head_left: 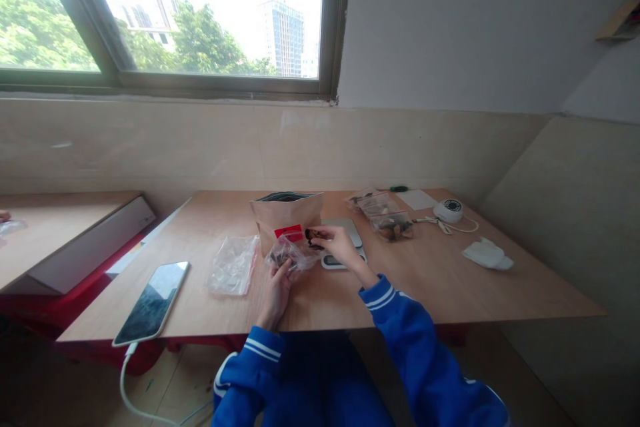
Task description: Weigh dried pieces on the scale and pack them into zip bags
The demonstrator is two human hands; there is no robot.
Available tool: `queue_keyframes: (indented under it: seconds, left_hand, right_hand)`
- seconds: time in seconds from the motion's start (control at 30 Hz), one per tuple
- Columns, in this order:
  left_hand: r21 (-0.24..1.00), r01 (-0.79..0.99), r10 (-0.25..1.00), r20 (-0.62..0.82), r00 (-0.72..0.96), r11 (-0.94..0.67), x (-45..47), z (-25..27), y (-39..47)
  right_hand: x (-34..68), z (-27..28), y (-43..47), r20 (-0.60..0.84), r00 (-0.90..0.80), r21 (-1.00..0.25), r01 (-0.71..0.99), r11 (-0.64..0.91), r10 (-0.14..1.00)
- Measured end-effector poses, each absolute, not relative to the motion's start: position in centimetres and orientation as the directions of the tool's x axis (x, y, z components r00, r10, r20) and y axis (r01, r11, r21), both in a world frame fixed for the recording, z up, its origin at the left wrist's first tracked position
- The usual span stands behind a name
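My left hand (277, 290) grips a clear plastic zip bag (296, 257) with dark pieces inside. Just to its right, my right hand (339, 245) pinches a dark brown, dried-looking piece (310, 235) between thumb and fingers; its exact kind is too small to tell. Behind both hands stands an open kraft paper pouch (267, 220) with a red label (289, 233). A white digital scale (355, 232) lies partly hidden behind my right hand and forearm. Left of the hands, a stack of clear zip bags (233, 268) lies flat on the table.
Filled zip bags (395, 225) lie at the back right, near a green-handled tool (399, 189) and white paper (416, 199). A white dome camera (449, 211) with cable and a crumpled white tissue (487, 253) sit farther right. A charging phone (153, 303) lies front left.
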State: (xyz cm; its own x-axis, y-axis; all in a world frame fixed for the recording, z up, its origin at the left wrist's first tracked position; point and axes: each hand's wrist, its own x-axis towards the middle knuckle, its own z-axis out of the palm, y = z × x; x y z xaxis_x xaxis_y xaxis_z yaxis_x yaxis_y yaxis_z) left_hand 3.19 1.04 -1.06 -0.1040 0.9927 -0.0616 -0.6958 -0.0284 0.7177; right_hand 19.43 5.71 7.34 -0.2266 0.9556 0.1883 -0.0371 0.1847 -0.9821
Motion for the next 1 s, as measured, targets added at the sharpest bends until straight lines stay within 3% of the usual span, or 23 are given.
queue_keyframes:
  seconds: [0.13,0.27,0.4,0.5,0.73,1.0]
  left_hand:
    - [0.714,-0.700,0.991,-0.072,-0.114,-0.029,3.1,-1.1,1.1]
    - [0.712,-0.702,0.993,-0.072,-0.094,-0.015,3.2,-1.1,1.0]
    - [0.719,-0.694,0.992,-0.082,-0.093,-0.006,3.1,-1.1,1.0]
    - [0.718,-0.696,0.992,-0.091,-0.087,0.005,3.2,-0.9,0.9]
    - [0.708,-0.706,0.994,-0.094,-0.064,0.022,3.4,-0.3,0.6]
    - [0.724,-0.689,0.997,-0.068,-0.044,0.019,3.5,0.0,0.5]
  right_hand:
    - [19.5,9.3,5.5,0.210,-0.209,-0.972,-0.147,0.181,0.955]
    - [18.6,14.1,5.9,0.358,-0.154,-0.929,-0.159,0.334,0.921]
    - [16.2,18.1,7.3,0.587,-0.128,-0.803,0.032,0.595,0.799]
    - [14.5,18.5,8.2,0.671,-0.204,-0.675,0.229,0.701,0.713]
    - [14.7,16.2,8.9,0.731,-0.360,-0.524,0.249,0.814,0.580]
    - [15.9,17.2,8.1,0.685,-0.554,-0.368,0.298,0.881,0.473]
